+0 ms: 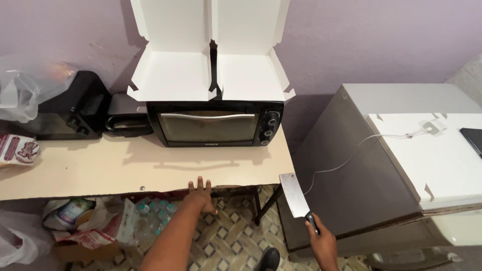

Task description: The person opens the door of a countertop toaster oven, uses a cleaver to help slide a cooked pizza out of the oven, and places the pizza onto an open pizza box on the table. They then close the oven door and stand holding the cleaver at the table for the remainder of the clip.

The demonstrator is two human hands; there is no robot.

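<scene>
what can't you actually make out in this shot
- Head view: the right hand grips the cleaver, and the fingers cover most of its handle.
- The left hand rests on the table edge; its palm faces down, hidden.
- Inside of the toaster oven: the dark glass door shows nothing.
- Goods under the table: blurred, partly hidden by the tabletop.

A lilac-painted wall (351,40) is seen across the twelve o'clock side, with shadows cast on it. A long cream table (100,165) is set against it from nine o'clock to the centre, carried on dark legs (257,206). The floor (231,241) at six o'clock is laid with patterned tiles in a diamond design. A grey metal cabinet (361,170) is placed at three o'clock.
</scene>
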